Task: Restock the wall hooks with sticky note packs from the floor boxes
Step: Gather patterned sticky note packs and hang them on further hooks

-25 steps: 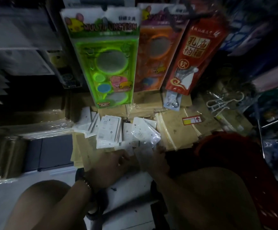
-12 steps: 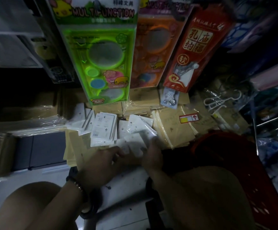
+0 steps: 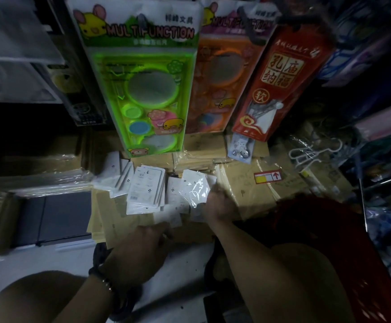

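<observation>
- Our right hand [image 3: 221, 203] pinches a shiny pack [image 3: 195, 190], long side pointing away from us.
- Our left hand [image 3: 140, 248] maybe pinches a white pack [image 3: 170, 217]; it is too dark to tell.

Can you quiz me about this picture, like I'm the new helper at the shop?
1. True or false: the green toy pack is left of the orange toy pack.
2. What does the right hand grip? A) a shiny wrapped pack B) a pencil C) a cup
3. Fill in: the arrow on the box label is coloured ____.
Key: 1 true; 2 A; 3 red.
</observation>
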The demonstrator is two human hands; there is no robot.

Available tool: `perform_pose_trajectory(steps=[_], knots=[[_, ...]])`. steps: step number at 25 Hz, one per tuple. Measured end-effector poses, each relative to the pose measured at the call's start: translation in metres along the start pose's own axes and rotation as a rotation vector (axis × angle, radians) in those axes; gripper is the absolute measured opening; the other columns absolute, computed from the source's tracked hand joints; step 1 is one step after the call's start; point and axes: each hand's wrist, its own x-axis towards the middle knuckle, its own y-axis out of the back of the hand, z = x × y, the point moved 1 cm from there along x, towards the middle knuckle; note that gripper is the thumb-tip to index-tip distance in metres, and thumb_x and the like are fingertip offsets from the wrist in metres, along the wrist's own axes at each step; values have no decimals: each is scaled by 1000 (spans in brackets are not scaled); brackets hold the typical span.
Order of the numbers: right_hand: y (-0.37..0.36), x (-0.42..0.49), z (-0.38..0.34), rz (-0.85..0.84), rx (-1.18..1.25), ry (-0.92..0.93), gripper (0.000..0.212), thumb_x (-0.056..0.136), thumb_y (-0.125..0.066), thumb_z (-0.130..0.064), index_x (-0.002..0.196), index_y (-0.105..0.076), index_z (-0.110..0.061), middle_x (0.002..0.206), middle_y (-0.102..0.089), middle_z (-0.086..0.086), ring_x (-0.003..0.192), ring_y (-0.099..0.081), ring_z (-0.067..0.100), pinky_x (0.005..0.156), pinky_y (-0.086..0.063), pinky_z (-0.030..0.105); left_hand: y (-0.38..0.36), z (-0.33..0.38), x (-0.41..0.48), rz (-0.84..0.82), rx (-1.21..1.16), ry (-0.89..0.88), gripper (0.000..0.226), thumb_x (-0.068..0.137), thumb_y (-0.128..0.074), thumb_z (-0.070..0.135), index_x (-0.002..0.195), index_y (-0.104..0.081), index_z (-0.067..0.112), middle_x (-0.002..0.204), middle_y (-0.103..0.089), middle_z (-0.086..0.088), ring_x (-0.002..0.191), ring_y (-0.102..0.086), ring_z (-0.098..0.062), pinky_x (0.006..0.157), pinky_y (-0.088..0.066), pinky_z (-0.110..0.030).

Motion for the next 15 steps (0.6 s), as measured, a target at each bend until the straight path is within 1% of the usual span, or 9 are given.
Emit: perform_pose_trajectory(steps=[3, 5, 7, 8, 9, 11, 12, 13, 15], knots=[[-10, 4, -2, -4, 83, -53, 88, 86, -78, -34, 159, -35, -13, 157, -46, 13, 135, -59, 33, 103, -53, 45, -2, 2, 1, 11, 37, -13, 17, 105, -61, 44, 113, -70, 33, 102, -78, 9, 96, -74, -12, 80, -57, -32], [-17, 6, -8, 43, 65, -93, 86, 81, -84, -36, 152, -42, -13, 153, -45, 17, 125, -64, 36, 96, -57, 46, -3, 3, 1, 15, 56, -34, 20, 106, -58, 44, 116, -70, 33, 105, -78, 8, 99, -74, -13, 81, -56, -32], [-15, 5, -15, 163, -12, -90, 62, 77, -88, -31, 131, -60, -15, 139, -55, 21, 105, -68, 39, 80, -60, 46, -4, 3, 3, -3, 38, -78, 21, 106, -56, 44, 118, -70, 32, 107, -78, 7, 98, -74, -14, 82, -56, -34], [-8, 1, -16, 179, -23, -67, 47, 77, -85, -25, 120, -66, -15, 129, -61, 22, 101, -68, 41, 78, -59, 47, -4, 4, 3, -14, 30, -90, 22, 107, -55, 44, 118, -69, 32, 107, -78, 6, 97, -74, -15, 82, -57, -34], [-2, -4, -17, 184, -51, -6, 37, 77, -81, -21, 112, -70, -16, 120, -66, 22, 103, -67, 42, 81, -57, 48, -3, 4, 4, -25, 32, -93, 22, 107, -55, 42, 119, -69, 31, 108, -78, 5, 97, -73, -15, 82, -56, -34], [6, -12, -15, 153, -54, 163, 27, 77, -72, -17, 104, -69, -21, 103, -73, 15, 104, -67, 40, 87, -54, 46, -3, 4, 4, -28, 56, -98, 22, 107, -56, 40, 121, -69, 29, 111, -78, 3, 99, -73, -17, 82, -56, -33], [15, -16, -15, 95, 10, 208, 22, 81, -67, -16, 100, -63, -25, 100, -73, 11, 102, -69, 37, 83, -53, 42, -4, 4, 4, -33, 63, -89, 22, 107, -56, 39, 121, -69, 29, 112, -78, 2, 99, -73, -17, 82, -56, -33], [25, -17, -16, 56, 72, 238, 17, 86, -64, -17, 98, -56, -27, 100, -73, 9, 100, -70, 35, 79, -51, 38, -3, 4, 2, -30, 58, -83, 22, 108, -56, 39, 121, -69, 29, 111, -78, 2, 98, -74, -18, 81, -56, -33], [52, -21, -18, 54, 210, 237, 21, 92, -70, -23, 104, -54, -28, 104, -72, 4, 101, -68, 29, 75, -44, 35, -2, 5, 0, 17, -30, -43, 19, 107, -58, 39, 121, -66, 30, 112, -76, 4, 97, -74, -17, 81, -59, -34]])
